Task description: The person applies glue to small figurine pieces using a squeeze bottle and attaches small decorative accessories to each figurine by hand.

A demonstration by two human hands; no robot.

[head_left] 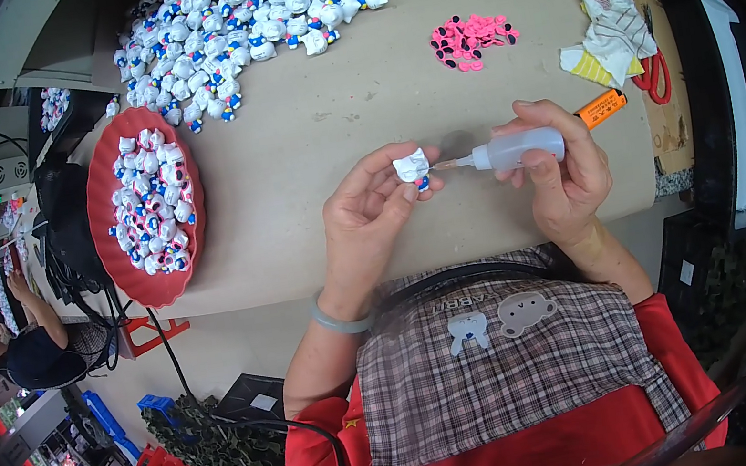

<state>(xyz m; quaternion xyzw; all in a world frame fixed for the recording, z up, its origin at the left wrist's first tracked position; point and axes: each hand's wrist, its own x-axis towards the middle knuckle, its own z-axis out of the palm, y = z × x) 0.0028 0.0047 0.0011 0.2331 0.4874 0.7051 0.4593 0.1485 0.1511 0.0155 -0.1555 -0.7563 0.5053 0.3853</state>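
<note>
Between its thumb and fingers, my left hand [374, 196] pinches a small white and blue figurine [411, 166]. My right hand [566, 167] is wrapped round a translucent squeeze bottle [524, 149] lying sideways. The bottle's thin nozzle points left, its tip at or very close to the figurine; I cannot tell if they touch. Beyond my right hand, a pile of small pink and black pieces [474, 39] lies on the table [283, 150]. A red scalloped tray [195, 202] at the left holds many similar figurines, some with pink on them.
A big heap of white and blue figurines [237, 31] covers the far left of the table. To the right lie an orange box-shaped object [600, 108], a crumpled cloth [609, 19] and red-handled scissors [654, 77]. Black cables hang beside the tray. Another person [23, 343] sits at the far left.
</note>
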